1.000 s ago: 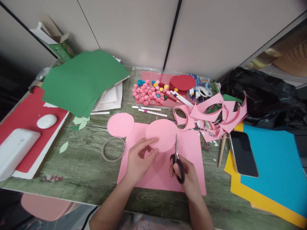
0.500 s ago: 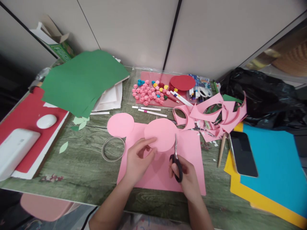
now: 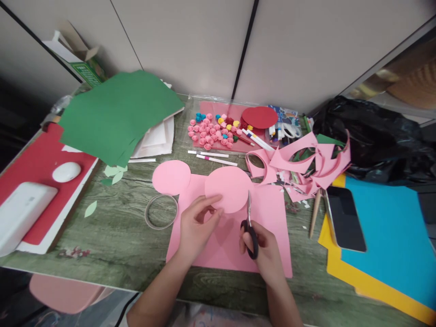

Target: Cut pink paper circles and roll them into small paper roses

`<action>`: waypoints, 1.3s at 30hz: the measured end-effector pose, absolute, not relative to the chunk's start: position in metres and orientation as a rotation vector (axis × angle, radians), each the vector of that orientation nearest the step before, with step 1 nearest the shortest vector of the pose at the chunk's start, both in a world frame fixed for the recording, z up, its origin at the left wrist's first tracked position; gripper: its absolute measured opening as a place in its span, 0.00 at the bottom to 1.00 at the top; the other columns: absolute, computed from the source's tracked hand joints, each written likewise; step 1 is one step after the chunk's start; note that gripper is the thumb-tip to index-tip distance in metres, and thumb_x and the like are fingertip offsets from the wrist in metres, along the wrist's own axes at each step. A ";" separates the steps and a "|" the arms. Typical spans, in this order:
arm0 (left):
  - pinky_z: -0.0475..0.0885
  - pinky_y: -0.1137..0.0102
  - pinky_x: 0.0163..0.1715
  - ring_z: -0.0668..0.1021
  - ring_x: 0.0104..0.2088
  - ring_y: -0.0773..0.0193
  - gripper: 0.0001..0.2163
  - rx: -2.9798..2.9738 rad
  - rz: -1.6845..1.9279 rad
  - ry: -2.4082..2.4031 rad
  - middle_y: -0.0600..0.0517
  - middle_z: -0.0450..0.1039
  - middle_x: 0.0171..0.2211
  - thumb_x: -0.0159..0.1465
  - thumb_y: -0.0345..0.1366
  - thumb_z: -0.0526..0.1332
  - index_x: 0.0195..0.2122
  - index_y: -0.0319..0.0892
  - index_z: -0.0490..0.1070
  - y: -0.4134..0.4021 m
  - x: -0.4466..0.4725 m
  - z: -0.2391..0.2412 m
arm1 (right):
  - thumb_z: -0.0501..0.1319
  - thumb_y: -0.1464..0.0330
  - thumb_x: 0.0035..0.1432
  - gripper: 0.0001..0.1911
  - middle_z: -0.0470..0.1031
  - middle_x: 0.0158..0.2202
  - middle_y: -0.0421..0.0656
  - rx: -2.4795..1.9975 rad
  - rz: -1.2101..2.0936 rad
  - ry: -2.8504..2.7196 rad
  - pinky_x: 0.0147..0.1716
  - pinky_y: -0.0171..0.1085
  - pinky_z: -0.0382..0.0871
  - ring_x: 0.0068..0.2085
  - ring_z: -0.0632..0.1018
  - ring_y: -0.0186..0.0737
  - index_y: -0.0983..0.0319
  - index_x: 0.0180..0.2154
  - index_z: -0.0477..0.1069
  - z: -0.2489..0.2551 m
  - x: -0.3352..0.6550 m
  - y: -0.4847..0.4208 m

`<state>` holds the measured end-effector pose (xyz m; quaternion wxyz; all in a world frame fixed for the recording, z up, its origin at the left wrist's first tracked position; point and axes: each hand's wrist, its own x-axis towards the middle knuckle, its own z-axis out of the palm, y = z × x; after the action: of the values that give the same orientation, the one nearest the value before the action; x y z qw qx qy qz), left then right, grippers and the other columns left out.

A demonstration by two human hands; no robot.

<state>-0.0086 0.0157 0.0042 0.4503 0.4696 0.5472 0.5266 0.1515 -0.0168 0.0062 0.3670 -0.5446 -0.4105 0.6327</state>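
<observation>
My left hand (image 3: 195, 226) pinches the lower left edge of a pink paper circle (image 3: 228, 187), holding it just above a pink paper sheet (image 3: 272, 218). My right hand (image 3: 267, 252) grips black-handled scissors (image 3: 250, 227), whose blades point up along the circle's right edge. A second pink circle (image 3: 170, 177) lies flat at the sheet's upper left corner. A clear tape ring (image 3: 161, 212) rests on the table just left of my left hand.
Curled pink offcuts (image 3: 303, 163) are heaped at the right, by a phone (image 3: 345, 218) on blue paper (image 3: 388, 236) and yellow paper. Behind lie markers (image 3: 214, 157), small paper roses (image 3: 213, 131) and a red disc (image 3: 259, 116). Green sheets (image 3: 116, 113) and a white mouse (image 3: 66, 172) sit left.
The circle has turned and shifted slightly left in my left hand. The scissors have edged up and left along its right edge.
</observation>
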 end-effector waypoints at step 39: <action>0.70 0.77 0.31 0.72 0.30 0.72 0.14 1.124 1.354 1.355 0.52 0.71 0.34 0.54 0.28 0.64 0.41 0.44 0.75 0.016 -0.009 0.004 | 0.61 0.59 0.53 0.16 0.63 0.17 0.36 -1.429 1.619 -1.075 0.22 0.32 0.56 0.21 0.63 0.31 0.61 0.23 0.60 0.008 0.152 -0.017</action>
<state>-0.0092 0.0161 0.0043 0.4444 0.4534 0.5466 0.5460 0.1518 -0.0169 0.0078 0.3567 -0.5534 -0.4162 0.6271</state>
